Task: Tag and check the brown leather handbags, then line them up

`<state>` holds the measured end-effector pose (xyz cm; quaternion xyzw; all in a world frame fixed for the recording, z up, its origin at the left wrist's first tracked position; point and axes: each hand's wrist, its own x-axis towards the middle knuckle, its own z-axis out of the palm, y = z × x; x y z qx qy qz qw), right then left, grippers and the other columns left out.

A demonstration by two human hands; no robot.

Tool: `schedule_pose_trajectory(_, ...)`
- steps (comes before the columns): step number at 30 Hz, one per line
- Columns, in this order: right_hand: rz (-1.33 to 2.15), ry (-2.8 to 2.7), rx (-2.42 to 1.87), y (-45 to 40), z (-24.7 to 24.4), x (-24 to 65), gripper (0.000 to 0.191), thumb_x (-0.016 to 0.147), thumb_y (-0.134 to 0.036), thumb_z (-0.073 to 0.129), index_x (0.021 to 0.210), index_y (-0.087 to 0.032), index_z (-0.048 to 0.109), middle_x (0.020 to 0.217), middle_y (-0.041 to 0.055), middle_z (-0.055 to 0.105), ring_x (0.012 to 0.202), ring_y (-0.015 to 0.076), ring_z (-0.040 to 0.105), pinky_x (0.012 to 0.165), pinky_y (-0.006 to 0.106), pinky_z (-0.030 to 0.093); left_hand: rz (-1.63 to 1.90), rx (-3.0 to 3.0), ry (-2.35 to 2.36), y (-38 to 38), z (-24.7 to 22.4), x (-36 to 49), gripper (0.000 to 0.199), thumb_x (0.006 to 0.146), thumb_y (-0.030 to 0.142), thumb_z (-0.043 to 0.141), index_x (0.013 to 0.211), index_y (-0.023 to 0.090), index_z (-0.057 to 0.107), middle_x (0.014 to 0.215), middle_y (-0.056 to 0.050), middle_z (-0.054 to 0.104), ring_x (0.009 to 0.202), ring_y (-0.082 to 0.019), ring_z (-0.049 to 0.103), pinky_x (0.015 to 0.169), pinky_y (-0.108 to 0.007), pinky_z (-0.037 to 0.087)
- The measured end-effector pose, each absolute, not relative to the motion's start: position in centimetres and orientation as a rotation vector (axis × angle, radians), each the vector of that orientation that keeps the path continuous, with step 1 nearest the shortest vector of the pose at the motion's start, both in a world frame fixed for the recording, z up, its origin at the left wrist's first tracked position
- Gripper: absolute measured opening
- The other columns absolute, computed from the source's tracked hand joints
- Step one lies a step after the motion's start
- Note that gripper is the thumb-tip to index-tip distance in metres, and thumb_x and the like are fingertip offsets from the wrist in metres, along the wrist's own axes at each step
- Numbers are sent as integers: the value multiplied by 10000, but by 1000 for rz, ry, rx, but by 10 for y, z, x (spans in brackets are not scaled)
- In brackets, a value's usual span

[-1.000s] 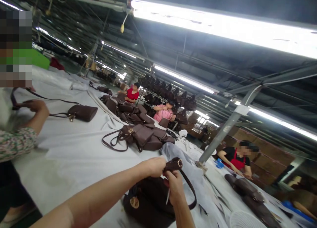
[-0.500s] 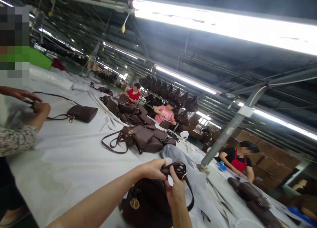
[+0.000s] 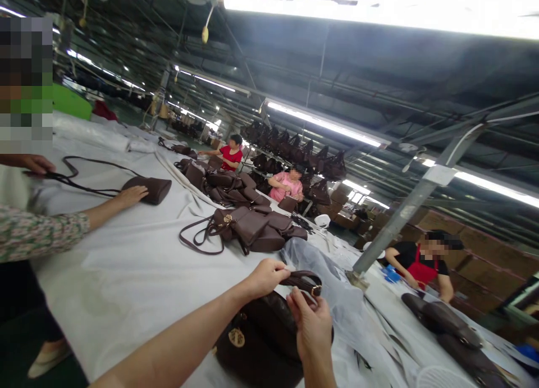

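Note:
In front of me on the table stands a dark brown handbag (image 3: 252,348) with a round gold charm (image 3: 236,337) hanging on its side. Above its top, my left hand (image 3: 267,278) is closed in a pinch on one end of a folded brown strap (image 3: 305,275). A small gold buckle (image 3: 315,290) shows at the strap's other end. My right hand (image 3: 311,320) is at that buckle end, its fingers bent and closed on the strap. The exact contact of the right fingertips is partly hidden.
Piled brown bags (image 3: 256,228) lie ahead on the white-covered table (image 3: 138,275). Clear plastic sheeting (image 3: 311,270) is right of them. A co-worker's hand (image 3: 130,197) rests on another bag at left. A slanted metal post (image 3: 391,225) stands at right.
The strap, bundled in loops before, now lies flatter and longer between my hands, which are further apart. A white piece by my right fingers is out of sight. The co-worker's hand has moved onto their bag.

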<state>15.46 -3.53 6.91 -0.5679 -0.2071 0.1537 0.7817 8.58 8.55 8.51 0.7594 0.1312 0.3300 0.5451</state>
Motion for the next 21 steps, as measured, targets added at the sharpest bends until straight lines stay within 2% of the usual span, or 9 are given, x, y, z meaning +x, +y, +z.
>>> schedule_pose_trajectory(2, 203, -466, -1322, -47, 65, 151, 570, 570, -432, 846, 975, -232, 499, 769, -54, 612, 699, 175, 690, 682, 307, 601, 792, 1809, 338, 86, 85, 88, 254, 780, 259, 503, 570, 133, 568, 548, 42, 406, 596, -116, 386, 561, -229, 276)
schedule_pose_trajectory(5, 141, -614, -1454, -57, 62, 145, 461, 647, -475, 792, 938, -213, 548, 758, -37, 632, 727, 176, 692, 719, 290, 581, 840, 1848, 352, 82, 86, 89, 235, 769, 250, 523, 571, 133, 570, 565, 41, 420, 619, -118, 400, 579, -236, 269)
schedule_pose_trajectory(7, 174, -724, -1452, -58, 63, 143, 474, 663, -466, 782, 1000, -203, 578, 807, -12, 668, 815, 191, 696, 772, 292, 567, 837, 1857, 342, 79, 87, 89, 243, 772, 237, 520, 551, 138, 540, 546, 49, 393, 590, -109, 374, 559, -237, 248)
schedule_pose_trajectory(9, 226, -804, -1395, -58, 67, 144, 560, 664, -442, 786, 1119, -204, 564, 920, 23, 701, 942, 213, 687, 847, 316, 551, 805, 1843, 321, 76, 87, 89, 271, 780, 226, 507, 521, 147, 491, 522, 58, 349, 554, -99, 332, 533, -238, 225)
schedule_pose_trajectory(11, 269, -832, -1374, -60, 72, 147, 574, 681, -444, 772, 1159, -202, 566, 1030, 58, 710, 1029, 231, 668, 902, 346, 535, 791, 1840, 307, 75, 86, 89, 296, 785, 224, 498, 501, 153, 454, 515, 61, 323, 542, -94, 309, 521, -237, 213)
schedule_pose_trajectory(13, 265, -814, -1420, -65, 79, 153, 507, 708, -478, 737, 1105, -187, 615, 1057, 80, 717, 1017, 250, 674, 874, 366, 551, 798, 1850, 302, 75, 86, 88, 306, 790, 234, 496, 498, 153, 449, 517, 60, 318, 545, -94, 310, 520, -235, 210)
schedule_pose_trajectory(16, 102, -823, -1590, -74, 90, 161, 414, 749, -506, 671, 1011, -186, 693, 976, 83, 742, 867, 259, 705, 783, 386, 563, 795, 1867, 277, 74, 85, 88, 300, 796, 259, 492, 516, 149, 484, 515, 58, 330, 544, -96, 323, 522, -234, 217)
schedule_pose_trajectory(18, -49, -894, -1666, -77, 98, 165, 375, 772, -481, 645, 1022, -211, 718, 963, 70, 751, 854, 258, 700, 834, 403, 532, 790, 1865, 256, 73, 84, 88, 272, 791, 257, 483, 546, 145, 518, 522, 55, 361, 547, -98, 346, 526, -229, 235)
schedule_pose_trajectory(21, -170, -1005, -1658, -77, 104, 166, 355, 769, -456, 648, 1030, -230, 732, 964, 62, 757, 960, 271, 671, 944, 420, 469, 820, 1850, 235, 71, 82, 89, 199, 766, 220, 478, 594, 145, 547, 558, 46, 433, 579, -104, 402, 544, -216, 279)
